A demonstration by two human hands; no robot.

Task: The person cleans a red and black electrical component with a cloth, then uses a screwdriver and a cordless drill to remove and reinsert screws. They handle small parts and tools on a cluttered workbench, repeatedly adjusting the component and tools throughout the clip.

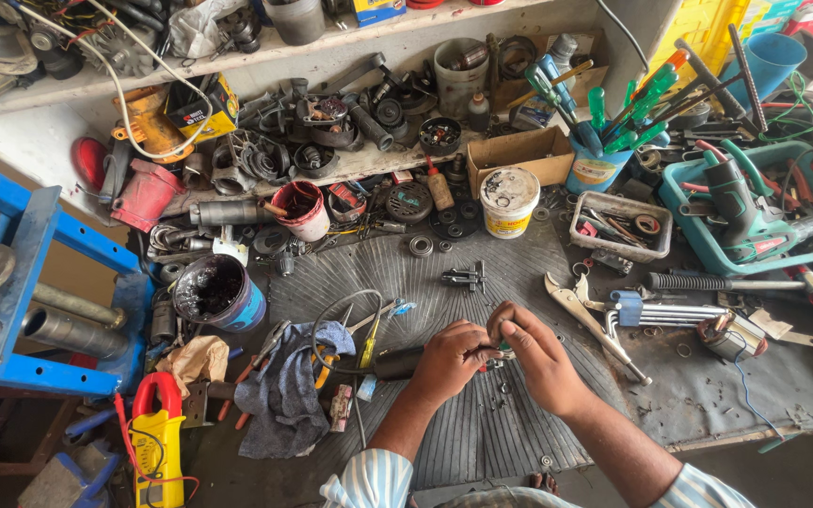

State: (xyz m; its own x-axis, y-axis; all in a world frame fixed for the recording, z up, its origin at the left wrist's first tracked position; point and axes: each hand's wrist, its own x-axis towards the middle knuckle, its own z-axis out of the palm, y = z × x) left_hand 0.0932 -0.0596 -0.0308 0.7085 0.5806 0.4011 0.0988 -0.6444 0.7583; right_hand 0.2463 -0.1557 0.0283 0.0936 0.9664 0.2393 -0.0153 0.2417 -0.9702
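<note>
I hold a dark cylinder point(400, 362) over the ribbed mat point(482, 433), just in front of me at the bench's near edge. My left hand point(449, 359) is closed around its right end; my right hand point(534, 348) is pressed up against the left, fingertips pinched at the same end on something too small to make out. So both hands are together, clamped on that one part. Left of the cylinder lie yellow-handled pliers point(366, 346) and a blue rag point(291, 386), with a yellow clamp meter point(155, 442) farther left. Just beyond my hands sits a small dark metal fitting point(464, 277). To the right rest a wrench point(587, 320) and a set of hex keys point(665, 311). Farther back stand a white tub point(508, 200), a black-filled can point(217, 293) and a cup of screwdrivers point(597, 160).
</note>
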